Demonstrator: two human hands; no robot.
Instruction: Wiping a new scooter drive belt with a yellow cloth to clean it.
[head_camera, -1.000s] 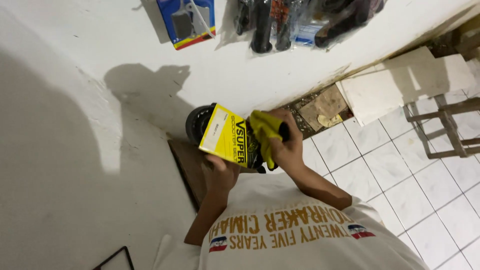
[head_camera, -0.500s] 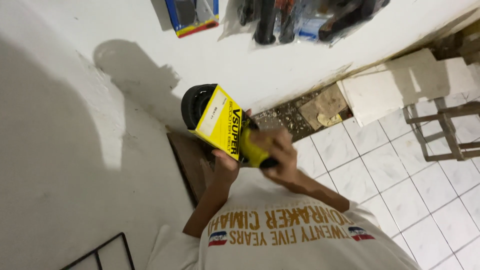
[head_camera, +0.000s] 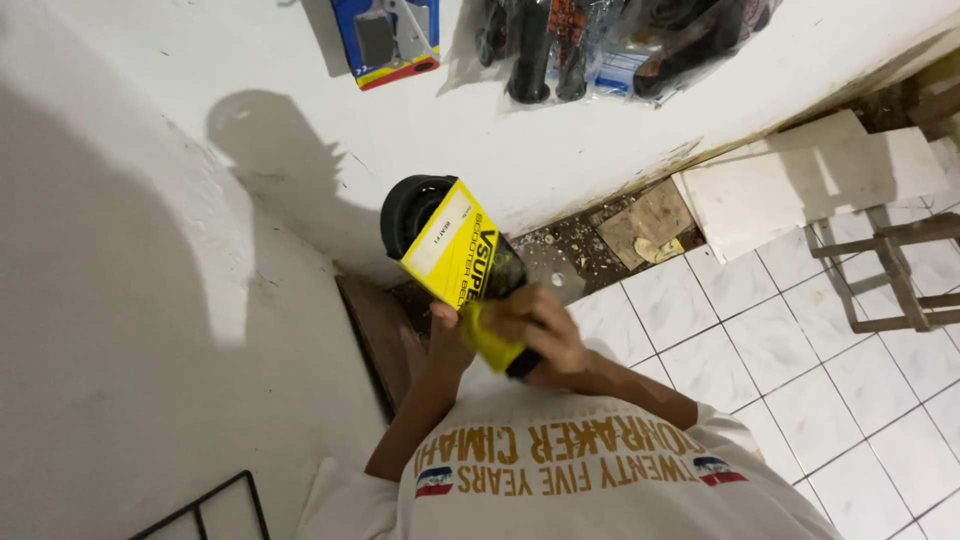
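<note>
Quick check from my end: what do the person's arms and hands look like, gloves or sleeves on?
No gloves: both the left hand and the right hand are bare, forearms uncovered. The short sleeves of a white T-shirt end near the elbows. No watch, rings or bands show.

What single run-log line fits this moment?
left hand: holds box | right hand: on box | belt: inside box

A yellow sleeve (head_camera: 462, 258) around a black belt (head_camera: 410, 207) is gripped by both hands (head_camera: 530, 325) above the white tiled floor (head_camera: 760, 350).
</note>
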